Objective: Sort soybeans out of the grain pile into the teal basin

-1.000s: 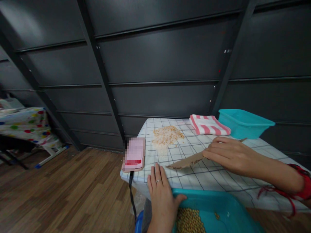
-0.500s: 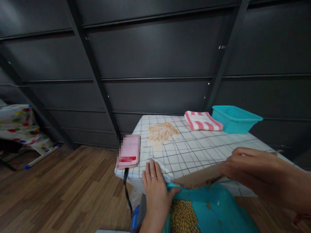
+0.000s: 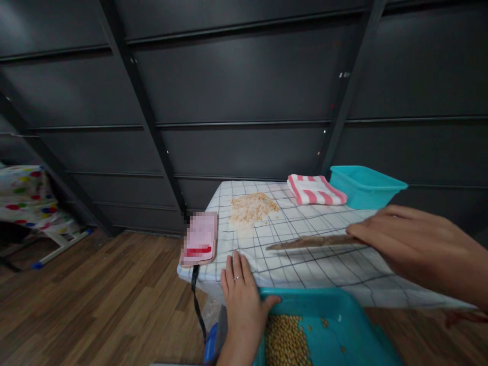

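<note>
Brown cardboard (image 3: 312,242), thin, near edge-on | right hand (image 3: 407,246) pinching it | left hand (image 3: 244,302) spread

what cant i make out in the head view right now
All in the head view:
Right hand: finger grip, hidden by the back of the hand.
Cardboard piece: held end, covered by the right hand.
Near tub: closest side, cut off by the bottom edge.
Back basin: floor, hidden by its front wall.
Pink item: details, masked by pixelation.
Grain pile: single grains, too small.
</note>
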The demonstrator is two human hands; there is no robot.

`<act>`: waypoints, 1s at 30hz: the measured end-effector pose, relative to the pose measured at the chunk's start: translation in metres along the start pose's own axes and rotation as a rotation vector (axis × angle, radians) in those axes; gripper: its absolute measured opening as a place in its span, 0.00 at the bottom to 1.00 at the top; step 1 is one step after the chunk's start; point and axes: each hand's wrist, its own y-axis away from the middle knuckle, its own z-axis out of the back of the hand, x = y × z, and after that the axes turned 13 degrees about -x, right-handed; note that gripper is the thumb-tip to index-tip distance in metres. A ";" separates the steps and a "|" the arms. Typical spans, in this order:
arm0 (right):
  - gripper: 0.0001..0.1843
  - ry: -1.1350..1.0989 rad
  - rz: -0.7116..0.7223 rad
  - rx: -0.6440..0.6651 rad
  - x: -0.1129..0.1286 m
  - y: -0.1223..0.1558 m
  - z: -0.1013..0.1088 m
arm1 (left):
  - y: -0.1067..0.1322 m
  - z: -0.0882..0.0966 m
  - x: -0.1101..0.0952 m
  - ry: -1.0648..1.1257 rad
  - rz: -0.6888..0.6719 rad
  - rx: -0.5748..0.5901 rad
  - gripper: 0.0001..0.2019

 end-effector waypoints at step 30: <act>0.12 0.346 0.090 0.241 -0.032 -0.018 -0.074 | 0.001 0.002 -0.002 -0.016 0.003 -0.007 0.44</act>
